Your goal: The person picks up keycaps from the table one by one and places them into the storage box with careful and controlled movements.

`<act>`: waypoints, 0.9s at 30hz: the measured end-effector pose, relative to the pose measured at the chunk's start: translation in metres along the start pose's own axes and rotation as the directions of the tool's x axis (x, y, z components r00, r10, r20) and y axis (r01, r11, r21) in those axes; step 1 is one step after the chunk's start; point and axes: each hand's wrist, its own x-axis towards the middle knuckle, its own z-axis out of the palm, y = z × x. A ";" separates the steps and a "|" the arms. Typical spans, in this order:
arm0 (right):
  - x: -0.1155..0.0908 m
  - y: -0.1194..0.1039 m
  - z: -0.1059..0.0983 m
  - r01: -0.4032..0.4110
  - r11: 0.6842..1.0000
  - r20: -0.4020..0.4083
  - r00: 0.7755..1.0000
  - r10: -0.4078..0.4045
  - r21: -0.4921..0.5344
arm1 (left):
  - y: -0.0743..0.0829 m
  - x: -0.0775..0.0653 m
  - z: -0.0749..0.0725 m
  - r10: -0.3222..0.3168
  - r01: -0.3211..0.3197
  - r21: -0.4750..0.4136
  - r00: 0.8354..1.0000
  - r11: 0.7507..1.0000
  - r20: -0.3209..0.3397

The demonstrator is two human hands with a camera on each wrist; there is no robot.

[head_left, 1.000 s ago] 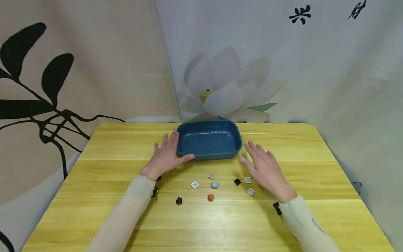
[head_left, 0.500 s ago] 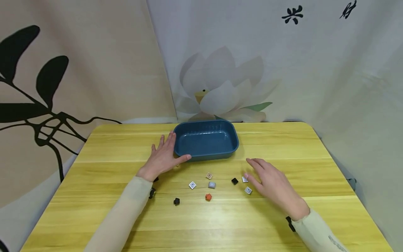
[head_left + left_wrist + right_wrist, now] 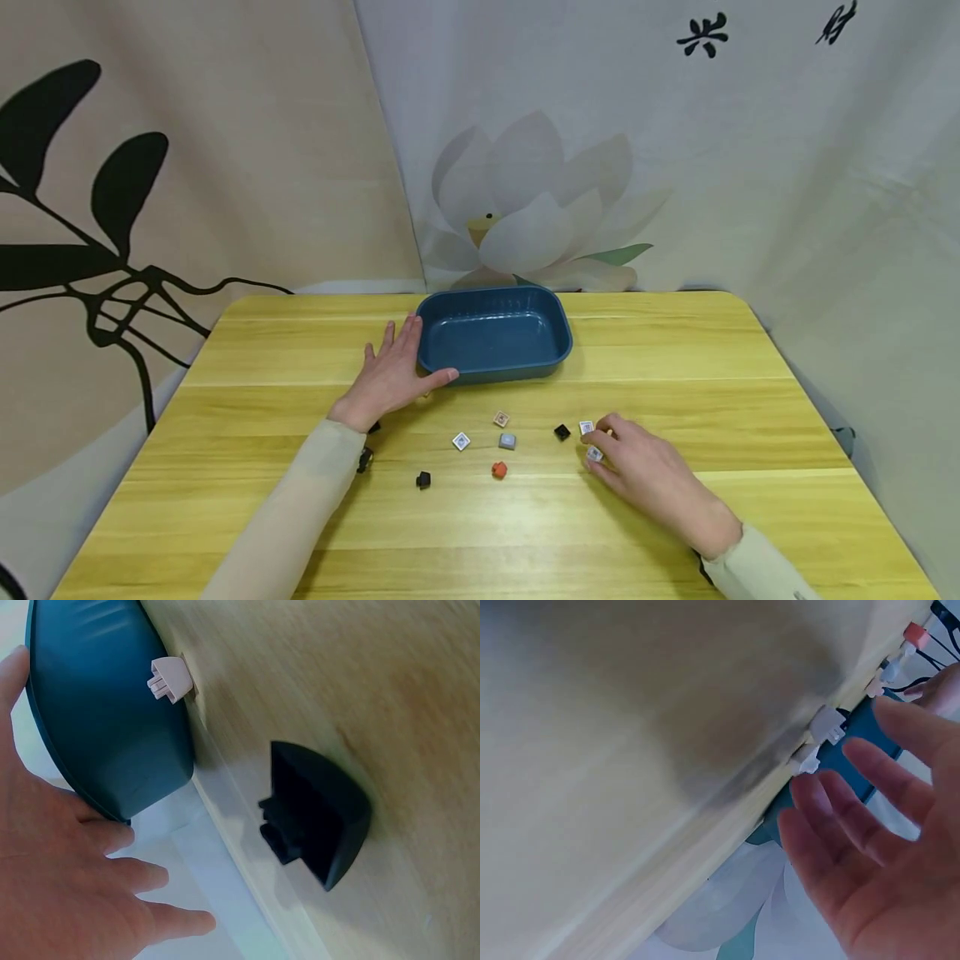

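Note:
My left hand (image 3: 388, 377) lies with spread fingers against the left end of the blue plastic bin (image 3: 495, 374), thumb along its near side. My right hand (image 3: 656, 479) is low over the table, thumb and fingers bent around a white keycap (image 3: 595, 454). In the right wrist view a gap shows between the fingers and that keycap (image 3: 826, 724). Another white keycap (image 3: 587, 427) sits just beyond the fingertips, and a black keycap (image 3: 562, 432) lies to its left. Near my left hand are a pink keycap (image 3: 174, 677) beside the bin and a black keycap (image 3: 319, 814).
Mid-table lie a red keycap (image 3: 499, 471), a grey keycap (image 3: 507, 442), a beige keycap (image 3: 501, 418), a white keycap (image 3: 461, 441) and a black keycap (image 3: 423, 480). The wooden table (image 3: 480, 550) meets a printed cloth (image 3: 300, 167) behind the bin.
My right hand has moved from near the bin's right end toward me and down to the white keycaps, its fingers bending. My left hand stays at the bin.

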 end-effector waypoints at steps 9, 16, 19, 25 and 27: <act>-0.002 0.000 0.006 0.041 0.999 0.042 0.998 -0.043 0.032 | 0.000 0.000 0.000 -0.001 0.001 -0.003 1.000 1.000 -0.002; 0.001 -0.001 0.006 0.038 0.998 0.028 0.999 -0.040 0.053 | 0.000 0.000 0.000 0.005 -0.005 -0.007 1.000 1.000 -0.004; 0.004 -0.002 0.003 0.058 0.996 -0.032 0.998 -0.056 0.065 | -0.001 -0.001 0.000 0.004 -0.004 -0.009 1.000 1.000 -0.002; 0.019 -0.003 -0.009 0.113 0.991 -0.172 0.980 -0.099 0.072 | -0.001 -0.001 -0.001 0.008 -0.008 -0.003 1.000 1.000 -0.007; 0.027 -0.005 -0.014 0.109 0.991 -0.195 0.976 -0.093 0.072 | -0.001 -0.001 -0.001 0.010 -0.010 -0.003 1.000 1.000 -0.007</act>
